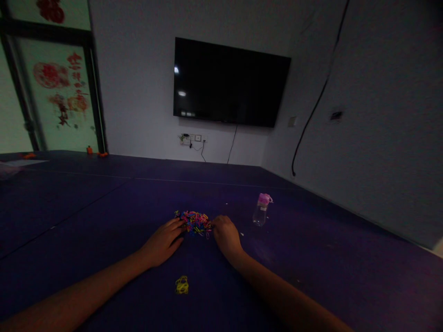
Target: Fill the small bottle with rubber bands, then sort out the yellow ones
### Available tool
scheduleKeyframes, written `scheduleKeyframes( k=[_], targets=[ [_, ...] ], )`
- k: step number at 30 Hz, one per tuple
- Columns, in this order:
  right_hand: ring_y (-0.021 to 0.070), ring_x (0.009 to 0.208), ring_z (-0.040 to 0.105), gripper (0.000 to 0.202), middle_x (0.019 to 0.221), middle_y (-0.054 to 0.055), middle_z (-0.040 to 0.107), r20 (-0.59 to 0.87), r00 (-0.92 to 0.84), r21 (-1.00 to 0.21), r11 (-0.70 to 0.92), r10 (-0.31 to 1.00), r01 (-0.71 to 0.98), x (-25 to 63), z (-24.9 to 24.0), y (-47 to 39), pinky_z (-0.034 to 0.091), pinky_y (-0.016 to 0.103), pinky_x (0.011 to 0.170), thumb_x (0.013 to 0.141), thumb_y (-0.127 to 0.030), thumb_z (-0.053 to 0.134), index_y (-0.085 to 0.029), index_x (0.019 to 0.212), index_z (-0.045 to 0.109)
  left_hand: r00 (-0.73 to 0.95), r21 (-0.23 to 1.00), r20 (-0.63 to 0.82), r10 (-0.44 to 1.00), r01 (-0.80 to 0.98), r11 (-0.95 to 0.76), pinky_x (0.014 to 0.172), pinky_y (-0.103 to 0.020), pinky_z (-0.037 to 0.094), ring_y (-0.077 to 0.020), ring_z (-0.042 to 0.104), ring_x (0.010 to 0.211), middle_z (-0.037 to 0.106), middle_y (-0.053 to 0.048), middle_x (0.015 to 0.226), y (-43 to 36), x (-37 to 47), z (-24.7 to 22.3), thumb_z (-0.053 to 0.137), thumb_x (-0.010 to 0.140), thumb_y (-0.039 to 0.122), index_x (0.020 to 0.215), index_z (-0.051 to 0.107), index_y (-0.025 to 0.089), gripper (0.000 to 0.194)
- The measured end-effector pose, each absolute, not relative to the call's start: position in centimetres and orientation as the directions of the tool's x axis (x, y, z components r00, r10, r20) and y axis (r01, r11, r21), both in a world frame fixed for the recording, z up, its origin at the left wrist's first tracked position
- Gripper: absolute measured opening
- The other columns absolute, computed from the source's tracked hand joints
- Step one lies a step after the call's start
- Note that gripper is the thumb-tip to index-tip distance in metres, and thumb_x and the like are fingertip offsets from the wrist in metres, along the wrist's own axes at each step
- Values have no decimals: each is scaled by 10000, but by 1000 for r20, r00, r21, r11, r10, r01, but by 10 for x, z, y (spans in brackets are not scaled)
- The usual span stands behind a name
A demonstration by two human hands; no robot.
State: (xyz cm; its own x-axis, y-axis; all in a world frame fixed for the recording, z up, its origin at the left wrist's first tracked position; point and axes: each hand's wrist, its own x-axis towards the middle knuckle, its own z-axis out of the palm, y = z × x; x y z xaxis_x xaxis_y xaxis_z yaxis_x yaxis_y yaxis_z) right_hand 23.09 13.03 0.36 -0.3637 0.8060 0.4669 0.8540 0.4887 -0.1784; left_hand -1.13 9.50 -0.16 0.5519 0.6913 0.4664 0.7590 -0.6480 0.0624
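Observation:
A heap of small multicoloured rubber bands [197, 222] lies on the dark purple table [117, 221] between my hands. At its left edge my left hand [163, 241] rests with fingers stretched out, the fingertips touching the bands and the thumb apart. On the other side my right hand [225, 234] is closed, its curled fingertips at the right edge of the heap. What those fingers pinch, if anything, is hidden. Nearer to me, between my forearms, sits a small separate bunch of yellow rubber bands [182, 285].
A clear bottle with a pink lid [259, 211] stands right of my right hand. Small pale scraps [242, 234] dot the surface. A dark television [230, 83] hangs on the wall behind, above sockets and cables. Orange objects [89, 150] sit at the far left.

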Motion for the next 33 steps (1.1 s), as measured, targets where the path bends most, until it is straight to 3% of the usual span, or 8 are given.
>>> scheduleKeyframes(
  k=[8, 12, 18, 22, 27, 33],
  targets=[
    [201, 956, 559, 349, 1011, 90, 635, 509, -350, -232, 516, 787, 824, 228, 5, 126, 457, 290, 845, 811, -19, 430, -191, 943, 703, 558, 55, 489, 671, 747, -662, 1038, -454, 386, -247, 455, 1255, 578, -82, 1282, 97, -13, -4, 441, 907, 233, 1213, 566, 215, 332],
    [194, 945, 570, 334, 996, 88, 639, 578, -373, -275, 604, 726, 748, 227, 7, 122, 466, 290, 838, 801, -27, 445, -188, 937, 704, 555, 69, 485, 676, 747, -662, 1047, -452, 378, -243, 447, 1263, 561, -75, 1306, 95, -13, -2, 454, 894, 206, 1224, 557, 219, 346],
    [165, 873, 617, 281, 889, 44, 679, 669, -374, -413, 740, 642, 531, 210, 7, 92, 479, 288, 816, 766, -38, 466, -210, 839, 676, 548, 100, 525, 651, 720, -686, 1030, -462, 395, -251, 445, 1264, 556, -83, 1313, 97, -13, -6, 449, 907, 227, 1241, 548, 221, 349],
    [115, 680, 611, 203, 770, 0, 667, 546, -608, -521, 802, 577, 294, 194, 7, 58, 473, 199, 639, 679, -60, 499, -202, 753, 625, 546, 97, 499, 673, 736, -670, 1032, -469, 392, -253, 458, 1254, 565, -90, 1307, 100, -15, -10, 447, 919, 269, 1227, 568, 208, 336],
    [122, 736, 613, 185, 779, -1, 675, 503, -793, -385, 910, 345, 151, 188, 9, 39, 464, 219, 750, 673, -96, 482, -207, 753, 606, 536, 81, 475, 698, 763, -642, 1036, -444, 387, -240, 458, 1251, 568, -68, 1305, 99, -14, -7, 449, 916, 259, 1189, 591, 217, 310],
    [144, 700, 603, 210, 771, 14, 671, 542, -787, -315, 939, 295, 135, 189, 4, 45, 469, 244, 703, 625, -129, 481, -195, 789, 595, 533, 104, 468, 705, 759, -643, 1016, -444, 406, -245, 489, 1213, 611, -79, 1232, 96, -12, -3, 441, 915, 252, 1153, 607, 193, 296]
  ],
)
